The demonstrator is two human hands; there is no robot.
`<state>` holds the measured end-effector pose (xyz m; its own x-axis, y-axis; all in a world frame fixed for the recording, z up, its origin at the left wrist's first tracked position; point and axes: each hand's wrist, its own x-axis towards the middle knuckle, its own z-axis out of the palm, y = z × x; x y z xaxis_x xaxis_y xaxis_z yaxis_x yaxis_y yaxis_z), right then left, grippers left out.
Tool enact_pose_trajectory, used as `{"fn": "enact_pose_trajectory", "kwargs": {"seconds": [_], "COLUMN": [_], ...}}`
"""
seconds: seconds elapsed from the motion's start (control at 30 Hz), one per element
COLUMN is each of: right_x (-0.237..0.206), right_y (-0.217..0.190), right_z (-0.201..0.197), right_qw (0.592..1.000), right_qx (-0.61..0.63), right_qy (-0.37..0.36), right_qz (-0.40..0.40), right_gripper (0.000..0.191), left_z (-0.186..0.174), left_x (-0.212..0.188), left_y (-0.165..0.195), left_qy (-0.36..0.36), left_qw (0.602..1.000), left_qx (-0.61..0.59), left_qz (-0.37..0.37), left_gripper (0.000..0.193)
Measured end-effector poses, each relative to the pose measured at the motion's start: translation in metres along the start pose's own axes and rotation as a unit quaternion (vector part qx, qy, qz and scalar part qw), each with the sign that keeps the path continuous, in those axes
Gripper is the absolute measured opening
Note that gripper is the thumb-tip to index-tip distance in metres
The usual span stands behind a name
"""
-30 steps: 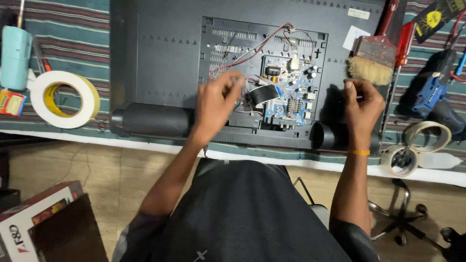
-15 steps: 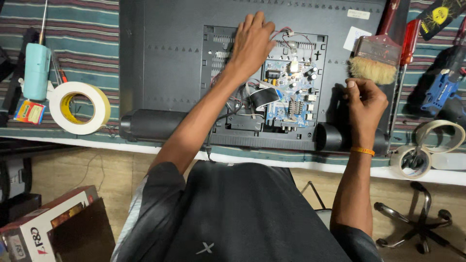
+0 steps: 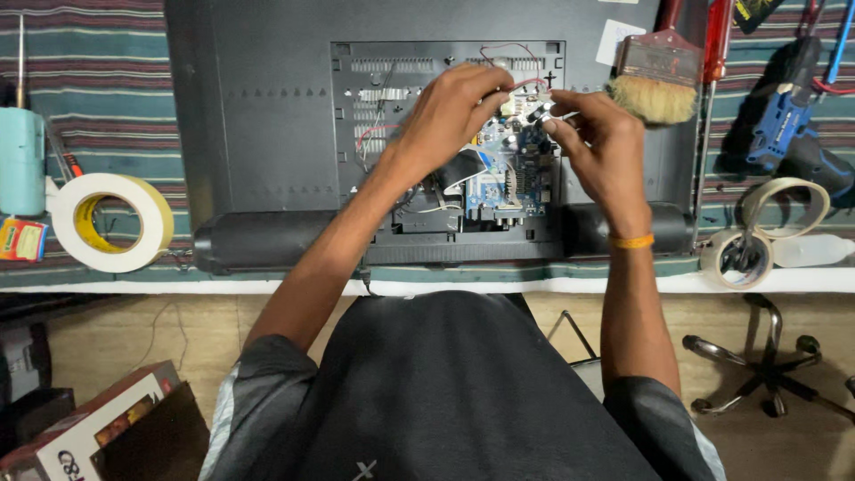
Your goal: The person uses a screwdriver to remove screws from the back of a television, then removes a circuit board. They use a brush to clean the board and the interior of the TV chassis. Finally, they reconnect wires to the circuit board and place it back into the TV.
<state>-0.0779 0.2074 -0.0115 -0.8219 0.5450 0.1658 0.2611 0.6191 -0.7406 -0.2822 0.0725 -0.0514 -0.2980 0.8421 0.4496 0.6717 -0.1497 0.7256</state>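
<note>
Both hands meet above the blue circuit board (image 3: 508, 183) in the open back of a television (image 3: 267, 134) lying on the desk. Left hand (image 3: 454, 111) pinches a red wire (image 3: 527, 83); right hand (image 3: 601, 147) pinches a small connector, details unclear. A paintbrush (image 3: 655, 76) lies right of the board.
</note>
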Motion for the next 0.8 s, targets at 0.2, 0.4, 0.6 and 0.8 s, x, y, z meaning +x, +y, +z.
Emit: {"fn": "enact_pose_trajectory", "kwargs": {"seconds": [0.2, 0.4, 0.6, 0.8], "right_x": [-0.001, -0.011, -0.009, 0.0], "right_y": [0.019, 0.032, 0.023, 0.02], "right_z": [0.006, 0.007, 0.009, 0.006], "right_qw": [0.979, 0.992, 0.996, 0.992], "right_qx": [0.161, 0.09, 0.013, -0.067], "right_qy": [-0.053, -0.07, -0.08, -0.1], "right_qz": [0.114, 0.061, 0.045, -0.021], "right_gripper": [0.03, 0.019, 0.017, 0.016], "left_z": [0.007, 0.014, 0.01, -0.015], "left_x": [-0.012, -0.011, -0.012, -0.015], "left_y": [0.01, 0.011, 0.013, 0.001], "left_qy": [-0.057, -0.083, -0.121, -0.021], "left_qw": [0.998, 0.996, 0.992, 0.999], "left_qx": [0.016, 0.018, 0.023, -0.005], "left_qz": [0.018, 0.006, -0.03, -0.025], "left_gripper": [0.01, 0.01, 0.012, 0.017]}}
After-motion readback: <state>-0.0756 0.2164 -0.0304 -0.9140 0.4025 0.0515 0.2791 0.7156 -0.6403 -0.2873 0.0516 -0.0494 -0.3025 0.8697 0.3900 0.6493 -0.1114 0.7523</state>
